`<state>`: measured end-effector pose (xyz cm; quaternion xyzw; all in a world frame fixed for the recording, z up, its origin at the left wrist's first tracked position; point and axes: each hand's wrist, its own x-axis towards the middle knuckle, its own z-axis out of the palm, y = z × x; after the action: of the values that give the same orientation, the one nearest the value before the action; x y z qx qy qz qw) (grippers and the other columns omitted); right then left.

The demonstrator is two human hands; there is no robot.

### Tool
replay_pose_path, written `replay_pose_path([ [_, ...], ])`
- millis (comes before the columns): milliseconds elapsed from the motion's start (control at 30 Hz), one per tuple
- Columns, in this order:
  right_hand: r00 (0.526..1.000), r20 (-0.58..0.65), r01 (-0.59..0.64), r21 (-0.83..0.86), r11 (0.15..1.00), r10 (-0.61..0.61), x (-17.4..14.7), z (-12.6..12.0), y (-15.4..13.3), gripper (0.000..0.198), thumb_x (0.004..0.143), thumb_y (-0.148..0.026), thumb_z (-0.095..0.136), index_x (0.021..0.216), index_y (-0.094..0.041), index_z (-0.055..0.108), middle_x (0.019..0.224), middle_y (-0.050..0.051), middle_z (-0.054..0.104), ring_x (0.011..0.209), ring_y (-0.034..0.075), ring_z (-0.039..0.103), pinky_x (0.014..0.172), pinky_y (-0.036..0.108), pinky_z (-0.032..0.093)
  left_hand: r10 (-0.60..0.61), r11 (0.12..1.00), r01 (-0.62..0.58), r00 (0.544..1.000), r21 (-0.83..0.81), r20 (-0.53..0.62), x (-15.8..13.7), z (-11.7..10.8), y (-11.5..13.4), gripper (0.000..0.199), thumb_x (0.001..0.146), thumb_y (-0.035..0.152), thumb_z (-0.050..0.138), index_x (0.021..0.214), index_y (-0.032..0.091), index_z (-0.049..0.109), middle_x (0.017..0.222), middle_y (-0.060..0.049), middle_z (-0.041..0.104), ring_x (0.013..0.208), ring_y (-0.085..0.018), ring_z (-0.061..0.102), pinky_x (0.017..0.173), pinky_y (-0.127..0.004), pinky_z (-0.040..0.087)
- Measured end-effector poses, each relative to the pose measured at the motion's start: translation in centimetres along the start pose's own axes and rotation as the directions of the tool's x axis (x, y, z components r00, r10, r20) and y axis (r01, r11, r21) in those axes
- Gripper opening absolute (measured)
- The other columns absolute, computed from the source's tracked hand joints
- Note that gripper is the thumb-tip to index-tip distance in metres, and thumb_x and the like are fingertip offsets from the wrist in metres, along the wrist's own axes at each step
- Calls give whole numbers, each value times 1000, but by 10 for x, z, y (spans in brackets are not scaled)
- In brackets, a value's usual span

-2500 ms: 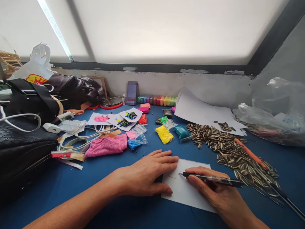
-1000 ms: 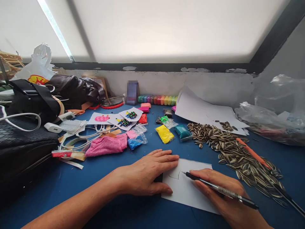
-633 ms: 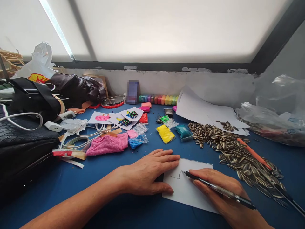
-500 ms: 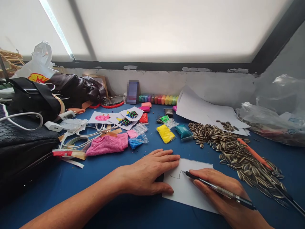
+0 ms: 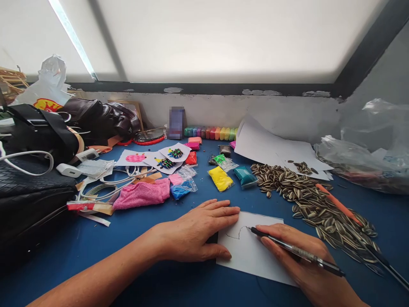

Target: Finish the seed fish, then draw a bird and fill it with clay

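A small white sheet of paper (image 5: pixel 249 256) lies on the blue table in front of me, with a thin dark line drawn near its top left. My left hand (image 5: pixel 204 232) rests flat on the sheet's left edge, its fingers stretched out and holding nothing. In my right hand (image 5: pixel 300 251) a black pen (image 5: pixel 297 251) with a clear barrel is gripped between thumb and fingers. The pen's tip touches the paper at the right end of the drawn line.
Striped sunflower seeds (image 5: pixel 329 217) are heaped on the right, with an orange stick (image 5: pixel 338 204) on them. Ahead lie a yellow clay packet (image 5: pixel 220 178) and a teal one (image 5: pixel 245 176). A pink cloth (image 5: pixel 142 194), cables and a black bag (image 5: pixel 32 192) crowd the left. White sheets (image 5: pixel 265 143) stand behind.
The drawn line has grown a little, curving up and to the right, as my right hand moved the pen along. My left hand stays flat on the paper. The view has shifted slightly.
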<state>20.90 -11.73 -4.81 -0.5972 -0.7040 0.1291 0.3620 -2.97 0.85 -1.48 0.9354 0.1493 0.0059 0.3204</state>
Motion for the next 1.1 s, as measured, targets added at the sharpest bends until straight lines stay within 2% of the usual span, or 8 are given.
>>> replay_pose_path([
  [367, 996, -86, 38, -15, 999, -39, 4, -4, -10, 13, 89, -28, 65, 94, -27, 76, 93, 0, 78, 85, 18, 75, 80, 23, 61, 14, 1000, -14, 1000, -7, -12, 1, 0, 1, 75, 88, 47, 64, 152, 22, 33, 158, -6, 30, 149, -28, 19, 122, -45, 17],
  [700, 995, -72, 61, -53, 997, -65, 4, -7, -11, 16, 90, -30, 63, 98, -26, 76, 96, 3, 79, 85, 19, 75, 79, 25, 61, -4, 1000, 4, 1000, 10, 10, 1, -1, 2, 75, 89, 47, 63, 153, 23, 31, 159, -3, 28, 150, -26, 16, 122, -43, 14],
  [900, 991, -51, 118, -55, 992, -121, 4, -6, -10, 17, 90, -28, 63, 101, -27, 76, 98, 3, 79, 87, 18, 75, 81, 24, 60, -4, 1000, 4, 1000, 11, 5, 0, 0, 2, 74, 90, 47, 63, 152, 21, 32, 159, -4, 28, 150, -27, 17, 122, -44, 15],
  [1100, 995, -53, 88, -53, 995, -90, 4, -6, -11, 18, 91, -31, 62, 100, -26, 77, 99, 4, 79, 87, 21, 75, 82, 29, 61, 6, 1000, -6, 1000, -4, -1, 0, 0, 2, 75, 89, 47, 63, 152, 22, 32, 159, -5, 29, 149, -27, 17, 122, -44, 15],
])
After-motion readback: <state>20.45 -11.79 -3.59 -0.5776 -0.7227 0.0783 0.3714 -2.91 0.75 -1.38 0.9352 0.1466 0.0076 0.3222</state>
